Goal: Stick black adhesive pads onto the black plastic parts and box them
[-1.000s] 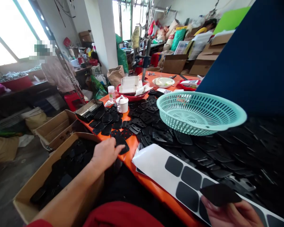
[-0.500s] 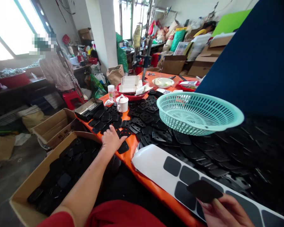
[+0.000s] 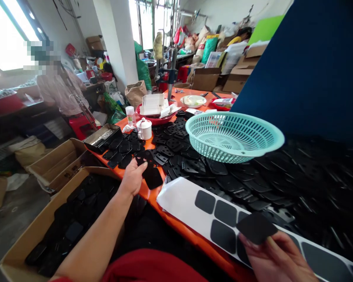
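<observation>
My left hand (image 3: pixel 133 179) is closed at the orange-covered table's edge, its thumb over a black plate with holes (image 3: pixel 144 157) and the fingers underneath. A flat black plate (image 3: pixel 153 178) shows just beside the thumb; whether it joins the held one I cannot tell. In my right hand (image 3: pixel 278 250), a dark rounded-square pad (image 3: pixel 257 227) is pinched between thumb and fingers. It is above a white backing sheet (image 3: pixel 179 196) bearing several similar dark pads (image 3: pixel 225 213). Many loose black plates (image 3: pixel 170 145) cover the table around the sheet.
A mint-green plastic basket (image 3: pixel 235 152) rests on the plates. Behind stand a white lidded cup (image 3: pixel 144 129) and a red tray (image 3: pixel 157 120) of pale strips. Cardboard boxes, one full of black pieces (image 3: pixel 76 219), sit at left. A blue panel (image 3: pixel 270 78) rises at right. Another person (image 3: pixel 60 90) is farther off.
My left hand has closed from an outstretched reach onto the black plate with holes and lifted it slightly. My right hand still holds the pad, now tilted more toward me. The view has shifted right.
</observation>
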`<state>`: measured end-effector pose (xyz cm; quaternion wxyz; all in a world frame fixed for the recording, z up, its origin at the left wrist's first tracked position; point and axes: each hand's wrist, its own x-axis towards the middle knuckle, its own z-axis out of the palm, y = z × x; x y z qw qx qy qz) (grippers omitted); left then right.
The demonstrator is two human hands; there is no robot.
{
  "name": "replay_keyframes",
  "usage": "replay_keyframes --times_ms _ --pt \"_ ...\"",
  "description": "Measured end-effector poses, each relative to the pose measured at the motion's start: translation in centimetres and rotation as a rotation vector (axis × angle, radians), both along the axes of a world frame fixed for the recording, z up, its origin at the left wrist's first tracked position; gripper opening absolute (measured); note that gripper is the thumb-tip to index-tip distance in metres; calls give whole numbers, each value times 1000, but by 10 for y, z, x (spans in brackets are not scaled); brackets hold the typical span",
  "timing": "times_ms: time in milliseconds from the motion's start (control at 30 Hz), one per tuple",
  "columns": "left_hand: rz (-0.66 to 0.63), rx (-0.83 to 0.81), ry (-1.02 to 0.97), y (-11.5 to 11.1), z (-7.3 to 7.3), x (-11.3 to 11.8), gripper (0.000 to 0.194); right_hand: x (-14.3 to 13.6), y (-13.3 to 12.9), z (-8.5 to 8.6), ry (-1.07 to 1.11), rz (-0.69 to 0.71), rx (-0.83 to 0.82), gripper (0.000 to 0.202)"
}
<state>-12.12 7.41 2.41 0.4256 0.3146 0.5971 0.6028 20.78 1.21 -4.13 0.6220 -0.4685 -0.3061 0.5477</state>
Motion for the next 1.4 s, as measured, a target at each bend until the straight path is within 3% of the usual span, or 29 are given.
replay_keyframes --times_ms 100,167,233,367,500,800,1400 --pt "-340 -70 -353 -29 11 37 28 -5 -4 20 -9 30 22 27" --pt "-544 -190 -574 -49 8 62 33 -12 -8 32 -65 56 22 26" --pt "-627 -271 -671 -66 -1 84 36 -19 -14 39 -131 78 -8 28" --pt "-677 -281 -713 -84 -25 111 45 -27 -26 41 -224 200 -166 33" --pt "-788 -267 -686 -85 -36 116 50 -26 -34 40 -246 258 -267 33" --pt "-903 -259 -610 -84 -34 118 55 -26 -32 38 -283 281 -294 34" --pt "-975 -216 -557 -83 -37 123 57 -32 -28 39 -251 258 -336 33"
